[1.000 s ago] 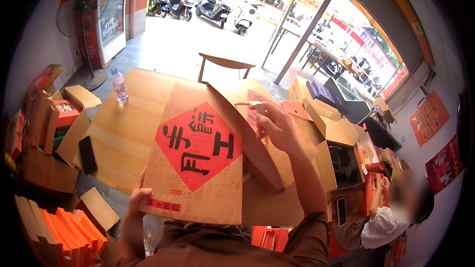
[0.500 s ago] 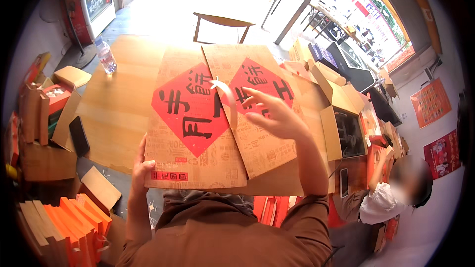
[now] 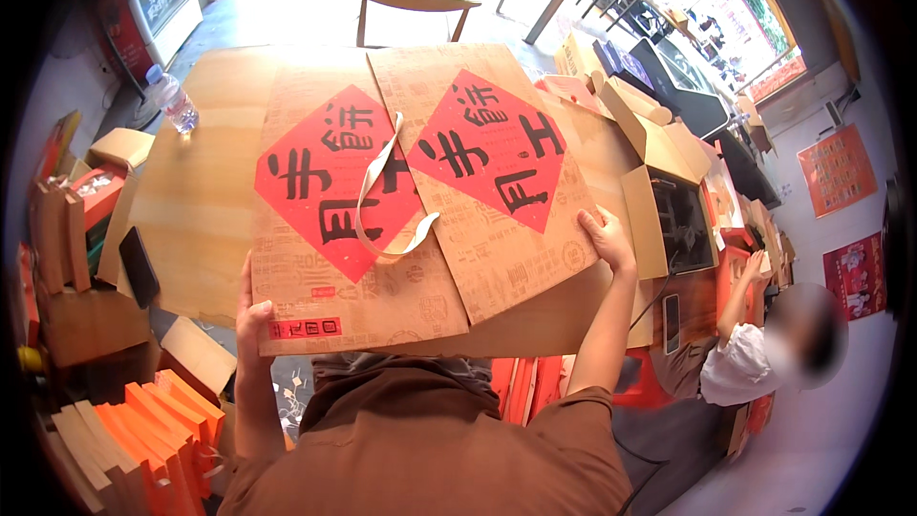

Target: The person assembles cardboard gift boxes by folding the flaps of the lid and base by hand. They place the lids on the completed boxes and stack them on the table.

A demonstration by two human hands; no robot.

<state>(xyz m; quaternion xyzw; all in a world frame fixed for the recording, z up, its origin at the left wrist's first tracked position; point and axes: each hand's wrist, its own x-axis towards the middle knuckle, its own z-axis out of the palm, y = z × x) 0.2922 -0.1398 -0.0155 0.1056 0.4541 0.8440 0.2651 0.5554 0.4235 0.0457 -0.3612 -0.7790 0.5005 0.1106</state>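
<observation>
Two flat kraft-brown paper bags overlap above the table, each with a red diamond bearing black characters. The left bag has its lower left edge in my left hand, thumb on the front and fingers behind. My right hand grips the right edge of the right bag, its fingers partly hidden. A pale ribbon handle curls loosely across the left bag's diamond, with one end near the seam between the bags.
Beneath the bags is a wooden table with a water bottle and a dark phone. Open cardboard boxes stand right, near a seated person. Orange bags stand lower left; a wooden chair stands beyond.
My right hand has moved from over the ribbon handle to the right bag's edge and closed on it. The ribbon now lies across the left bag. Both bags shifted slightly in view.
</observation>
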